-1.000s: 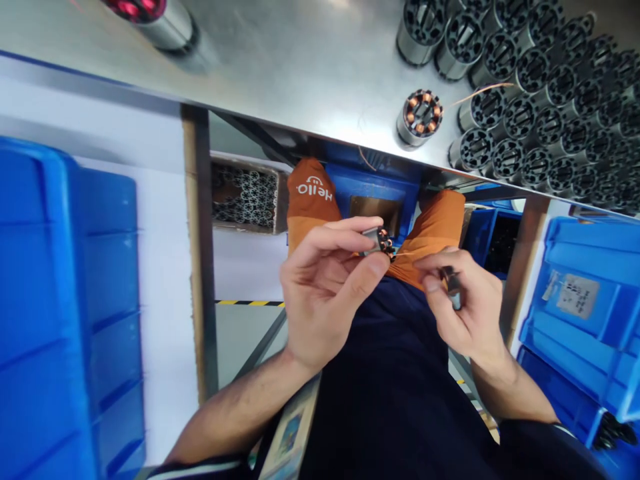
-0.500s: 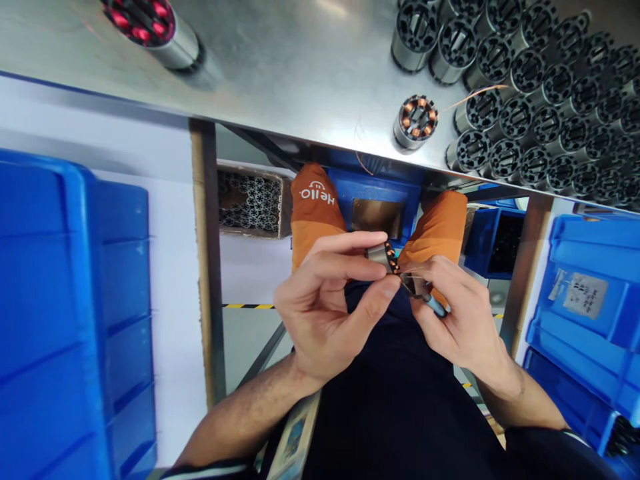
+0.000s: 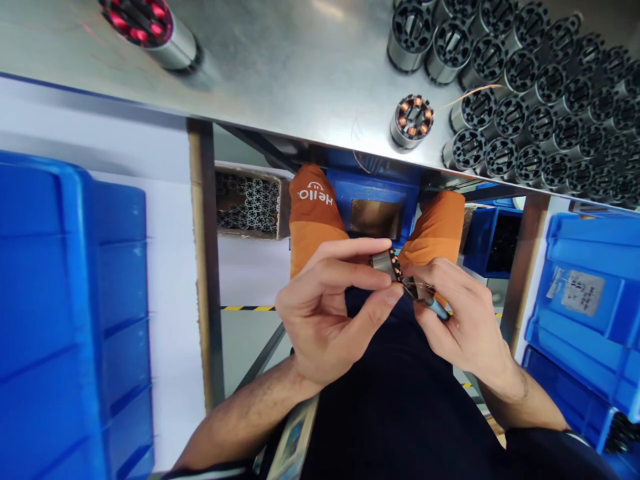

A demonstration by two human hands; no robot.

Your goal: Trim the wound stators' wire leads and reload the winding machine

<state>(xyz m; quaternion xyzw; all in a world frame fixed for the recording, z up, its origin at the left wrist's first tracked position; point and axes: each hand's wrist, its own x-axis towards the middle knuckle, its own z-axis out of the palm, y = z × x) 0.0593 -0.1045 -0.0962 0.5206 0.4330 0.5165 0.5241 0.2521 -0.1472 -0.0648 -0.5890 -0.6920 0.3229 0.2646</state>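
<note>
My left hand (image 3: pixel 333 313) grips a small metal cylinder (image 3: pixel 383 263) between thumb and fingers, its copper-wound end turned toward the right. Close beside it, my right hand (image 3: pixel 457 317) is closed around a small tool with a blue handle (image 3: pixel 438 309); the tool's dark tip is near the wound end. Thin copper wire (image 3: pixel 420 285) shows by the right fingertips. Both hands are above the lap, below the table's edge. A wound cylinder (image 3: pixel 413 121) stands upright on the metal table (image 3: pixel 280 73), near its front edge.
Rows of unwound cylinders (image 3: pixel 510 117) fill the table's right side. A red-lit cylinder (image 3: pixel 173 47) stands at the upper left. Below are a box of metal rings (image 3: pixel 284 207), a blue bin (image 3: pixel 410 193) between the knees, and large blue crates (image 3: pixel 120 300) at the left.
The cylinder in my left hand has shifted slightly down and right and tilted a little. My right hand stays close by with the tool. The view has moved slightly.
</note>
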